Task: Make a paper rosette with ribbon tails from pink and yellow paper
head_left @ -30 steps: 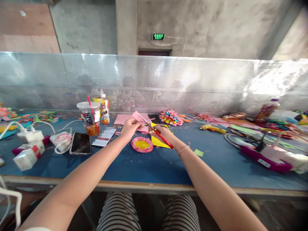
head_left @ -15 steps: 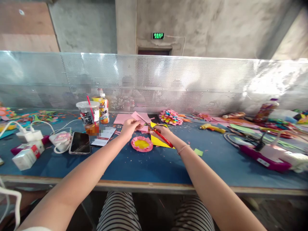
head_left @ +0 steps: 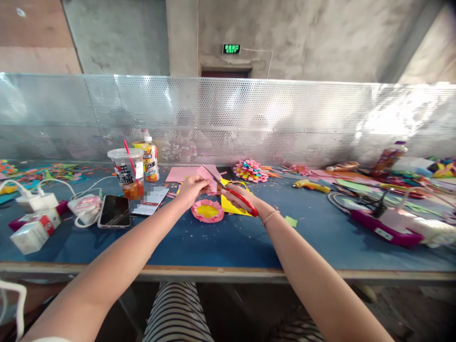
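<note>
Since a second ago the red scissors point(head_left: 233, 192) have opened. The right hand point(head_left: 239, 197) grips them; the left hand point(head_left: 190, 186) pinches pink paper point(head_left: 209, 176) above the table point(head_left: 213, 242) (mid-snip). Next, close blades squarely.

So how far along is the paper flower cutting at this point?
Done, by the look of it: a pink and yellow paper flower lies on the blue table, and a multicoloured one sits farther back. In hand: the left hand holds a pink paper piece while the right hand works red-handled scissors at it. Left: uncut pink sheets and a yellow sheet.
</note>
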Demonstrator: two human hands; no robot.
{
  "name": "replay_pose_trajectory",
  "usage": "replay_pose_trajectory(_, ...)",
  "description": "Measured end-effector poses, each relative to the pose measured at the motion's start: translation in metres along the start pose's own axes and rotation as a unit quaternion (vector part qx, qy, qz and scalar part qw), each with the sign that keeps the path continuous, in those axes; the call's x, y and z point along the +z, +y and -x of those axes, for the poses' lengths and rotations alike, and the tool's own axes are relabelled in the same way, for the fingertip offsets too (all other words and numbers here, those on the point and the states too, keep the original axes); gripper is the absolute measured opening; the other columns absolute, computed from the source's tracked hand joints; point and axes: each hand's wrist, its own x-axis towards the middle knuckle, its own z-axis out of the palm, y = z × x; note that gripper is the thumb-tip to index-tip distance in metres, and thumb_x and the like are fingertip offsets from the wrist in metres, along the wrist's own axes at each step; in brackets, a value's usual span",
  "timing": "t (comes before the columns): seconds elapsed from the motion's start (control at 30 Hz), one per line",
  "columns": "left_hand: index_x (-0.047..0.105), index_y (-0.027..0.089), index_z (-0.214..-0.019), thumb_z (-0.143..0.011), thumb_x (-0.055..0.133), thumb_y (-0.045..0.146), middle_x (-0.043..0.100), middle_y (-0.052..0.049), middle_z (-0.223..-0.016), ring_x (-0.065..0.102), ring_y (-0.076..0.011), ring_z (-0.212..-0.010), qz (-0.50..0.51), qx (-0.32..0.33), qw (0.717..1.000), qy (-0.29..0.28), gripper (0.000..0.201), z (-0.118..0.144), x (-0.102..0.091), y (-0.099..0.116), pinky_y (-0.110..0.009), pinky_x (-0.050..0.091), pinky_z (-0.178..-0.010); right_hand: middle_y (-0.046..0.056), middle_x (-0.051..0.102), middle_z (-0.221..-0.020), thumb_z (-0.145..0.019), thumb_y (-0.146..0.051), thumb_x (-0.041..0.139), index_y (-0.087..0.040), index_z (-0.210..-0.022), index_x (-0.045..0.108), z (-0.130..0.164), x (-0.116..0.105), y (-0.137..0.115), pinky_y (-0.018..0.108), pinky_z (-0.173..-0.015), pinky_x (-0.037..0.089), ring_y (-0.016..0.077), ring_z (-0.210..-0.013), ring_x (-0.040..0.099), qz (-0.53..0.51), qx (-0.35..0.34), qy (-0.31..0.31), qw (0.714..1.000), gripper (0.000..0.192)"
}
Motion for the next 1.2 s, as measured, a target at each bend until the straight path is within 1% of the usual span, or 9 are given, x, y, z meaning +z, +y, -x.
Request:
replay_pose_trajectory(0.23,0.057,0.012,-0.063,-0.064,0.066,0.017,0.06,0.0,-0.053,0.059,-0.009,-0.051,0.018,-0.007,1.0,0.006,0.011,0.001,0.0,0.002,-0.023,0.051,-0.06,-0.003,0.044,-0.059,-0.076,-0.058,0.042,-0.018,-0.072,0.045,0.001,-0.001,-0.005,0.02,-0.05,0.033,0.0091,-0.055,0.044,0.011,-0.011,-0.011,1.0,0.04)
replay_pose_trajectory(0.37,0.056,0.012,-0.061,-0.064,0.066,0.018,0.061,-0.001,-0.053,0.058,-0.009,-0.049,-0.004,-0.011,1.0,-0.003,0.012,0.003,0.001,0.003,-0.023,0.051,-0.057,-0.003,0.045,-0.059,-0.078,-0.056,0.042,-0.018,-0.072,0.045,0.0,0.0,-0.003,0.02,-0.051,0.033,0.009,-0.054,0.044,0.023,-0.011,-0.009,1.0,0.038)
replay_pose_trajectory(0.47,0.055,0.012,-0.061,-0.064,0.067,0.018,0.061,-0.001,-0.053,0.057,-0.0085,-0.047,-0.01,-0.018,1.0,0.0,0.014,0.004,0.002,0.004,-0.022,0.05,-0.055,-0.002,0.048,-0.061,-0.079,-0.053,0.042,-0.018,-0.072,0.046,-0.002,0.002,0.0,0.021,-0.052,0.034,0.0092,-0.055,0.045,0.039,-0.02,0.0,0.999,0.036)
replay_pose_trajectory(0.63,0.057,0.011,-0.062,-0.064,0.066,0.016,0.06,-0.001,-0.053,0.058,-0.008,-0.049,0.015,-0.015,1.0,-0.002,0.011,0.003,0.001,0.003,-0.02,0.05,-0.054,0.001,0.052,-0.065,-0.08,-0.049,0.044,-0.017,-0.068,0.049,-0.007,0.002,0.004,0.023,-0.055,0.034,0.0108,-0.058,0.046,0.113,-0.03,0.04,0.992,0.034)
replay_pose_trajectory(0.8,0.058,0.01,-0.061,-0.065,0.066,0.015,0.06,-0.001,-0.054,0.058,-0.0072,-0.049,0.025,-0.03,0.999,-0.009,0.01,0.003,0.0,0.003,-0.019,0.05,-0.055,0.001,0.051,-0.061,-0.08,-0.048,0.043,-0.018,-0.064,0.049,-0.008,0.002,0.005,0.023,-0.052,0.033,0.0106,-0.054,0.045,0.131,-0.027,0.033,0.99,0.035)
replay_pose_trajectory(0.87,0.059,0.01,-0.062,-0.066,0.065,0.014,0.061,-0.002,-0.055,0.058,-0.0071,-0.05,0.028,-0.033,0.999,-0.013,0.009,0.003,-0.001,0.003,-0.019,0.05,-0.056,0.0,0.049,-0.057,-0.08,-0.047,0.042,-0.018,-0.064,0.048,-0.007,0.004,0.004,0.023,-0.049,0.032,0.0098,-0.051,0.044,0.114,-0.016,0.028,0.993,0.034)
replay_pose_trajectory(0.93,0.059,0.01,-0.062,-0.067,0.064,0.013,0.061,-0.002,-0.056,0.058,-0.0071,-0.05,0.032,-0.033,0.999,-0.011,0.008,0.003,-0.001,0.002,-0.019,0.05,-0.056,-0.001,0.047,-0.054,-0.081,-0.047,0.04,-0.018,-0.067,0.048,-0.005,0.006,0.002,0.022,-0.046,0.032,0.0088,-0.047,0.042,0.075,0.001,0.014,0.997,0.033)
replay_pose_trajectory(1.07,0.058,0.009,-0.06,-0.067,0.064,0.01,0.062,-0.003,-0.055,0.06,-0.0082,-0.051,0.035,-0.055,0.998,-0.004,0.009,0.005,0.003,0.001,-0.019,0.051,-0.058,-0.004,0.042,-0.052,-0.081,-0.052,0.038,-0.019,-0.075,0.046,-0.001,0.009,0.003,0.02,-0.041,0.031,0.0073,-0.042,0.038,-0.031,0.037,-0.045,0.998,0.034)
replay_pose_trajectory(1.2,0.057,0.01,-0.058,-0.067,0.062,0.008,0.06,-0.002,-0.052,0.06,-0.0094,-0.051,0.031,-0.071,0.997,-0.001,0.01,0.008,0.008,0.002,-0.021,0.052,-0.058,-0.005,0.041,-0.053,-0.079,-0.058,0.039,-0.019,-0.076,0.044,-0.002,0.008,0.005,0.019,-0.042,0.032,0.0069,-0.044,0.038,-0.071,0.033,-0.065,0.995,0.039)
